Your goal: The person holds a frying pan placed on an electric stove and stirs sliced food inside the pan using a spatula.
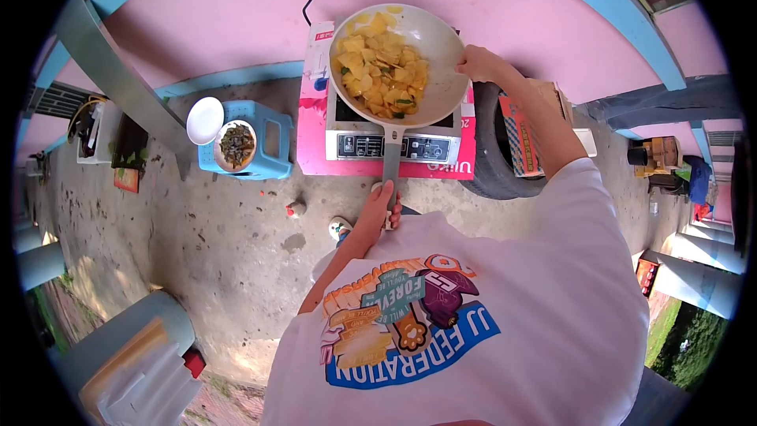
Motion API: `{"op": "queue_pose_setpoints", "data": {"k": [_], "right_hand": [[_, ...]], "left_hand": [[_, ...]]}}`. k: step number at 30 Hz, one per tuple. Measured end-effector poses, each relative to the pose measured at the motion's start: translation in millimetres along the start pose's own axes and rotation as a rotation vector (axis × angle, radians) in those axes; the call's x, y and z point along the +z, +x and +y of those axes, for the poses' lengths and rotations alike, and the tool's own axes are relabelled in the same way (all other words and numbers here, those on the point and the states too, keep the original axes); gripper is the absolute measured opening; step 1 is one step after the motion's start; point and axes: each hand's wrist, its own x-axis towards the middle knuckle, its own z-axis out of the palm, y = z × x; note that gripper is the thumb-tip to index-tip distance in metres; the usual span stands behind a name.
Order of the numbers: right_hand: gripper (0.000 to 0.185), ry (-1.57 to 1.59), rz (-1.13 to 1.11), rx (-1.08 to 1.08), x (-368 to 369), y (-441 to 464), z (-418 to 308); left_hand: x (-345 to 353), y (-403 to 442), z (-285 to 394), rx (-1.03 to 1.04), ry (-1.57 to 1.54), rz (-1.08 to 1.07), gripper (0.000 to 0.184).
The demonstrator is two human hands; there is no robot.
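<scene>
My left hand [382, 203] is wrapped round the grey handle [392, 159] of a frying pan. The light-coloured pan [446, 51] rests over an induction cooker [347, 146], its handle pointing towards me. Thin yellow slices [378, 71], which look like potato, lie mostly in its left half with a few green pieces among them. At the pan's right rim is my right hand [479, 65], its fingers pinched together just over the edge. Whatever they hold, if anything, is too small to make out.
The cooker stands on a pink box [315, 154] against the pink wall. Left of it, a blue stool [272, 118] bears a bowl of dark food [236, 146] and a white dish [206, 120]. A tyre [489, 166] and a cardboard box [516, 138] are on the right.
</scene>
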Motion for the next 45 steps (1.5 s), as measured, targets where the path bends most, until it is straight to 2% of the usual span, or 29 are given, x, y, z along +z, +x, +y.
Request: {"op": "queue_pose_setpoints", "data": {"k": [2,3,5,6,8,11,17,19,23,24,26,28,32,36,39,41,45], "right_hand": [[0.024,0.196,0.215,-0.14,31.5,17.8,-6.2],[0.024,0.196,0.215,-0.143,33.7,12.2,-13.5],[0.02,0.043,0.522,-0.235,42.9,-7.2,-29.0],[0.02,0.044,0.518,-0.234,43.3,-21.0,-34.4],[0.011,-0.281,0.585,-0.273,34.0,-50.1,-40.1],[0.004,-0.408,0.644,-0.341,25.4,-87.6,-41.1],[0.006,-0.369,0.645,-0.287,-0.1,-172.3,-72.4],[0.009,-0.326,0.426,-0.291,12.0,-170.0,-96.7],[0.007,-0.427,0.539,-0.311,60.2,-122.1,-139.9],[0.007,-0.422,0.538,-0.309,58.9,-107.1,-134.0],[0.007,-0.264,0.588,-0.155,46.8,-73.4,-117.0],[0.009,-0.205,0.486,-0.064,6.9,-81.6,-82.0],[0.013,-0.277,0.548,0.03,-0.8,-97.4,-14.2],[0.013,-0.206,0.568,0.137,-9.0,-85.3,-4.3],[0.013,-0.175,0.673,0.17,8.1,-23.8,-5.2],[0.015,-0.171,0.698,0.139,13.8,5.2,-13.6],[0.03,-0.188,0.772,-0.156,19.9,24.7,-30.1]], "left_hand": [[-1.1,1.5,0.8,-0.001,-0.007,-0.007,0.04],[-1.7,1.5,-0.1,-0.007,-0.015,-0.015,0.04],[-2.7,2.2,-1.6,-0.007,-0.016,-0.007,0.04],[-3.0,1.1,-2.8,-0.01,-0.016,-0.002,0.04],[-2.0,1.0,-1.9,-0.008,-0.015,-0.001,0.04],[-2.6,3.2,-2.1,-0.004,-0.008,0.003,0.04],[-0.5,2.2,-2.0,-0.012,-0.007,0.018,0.04],[-1.2,2.0,-2.9,-0.023,-0.003,0.021,0.041],[-2.1,3.7,-5.0,-0.004,0.006,0.022,0.041],[-1.9,2.6,-5.5,-0.002,0.002,0.028,0.041],[-0.1,-0.3,-2.8,-0.003,-0.006,0.015,0.041],[2.9,0.1,0.2,0.004,-0.02,-0.008,0.041],[-1.3,3.1,-1.5,0.01,-0.013,-0.012,0.042],[-0.7,2.8,-1.6,0.009,-0.003,0.004,0.043],[0.9,1.6,0.2,0.022,0.018,0.013,0.043],[2.7,1.5,1.6,0.028,0.014,0.028,0.043],[4.8,-2.1,3.3,0.002,-0.001,0.036,0.043]]}}
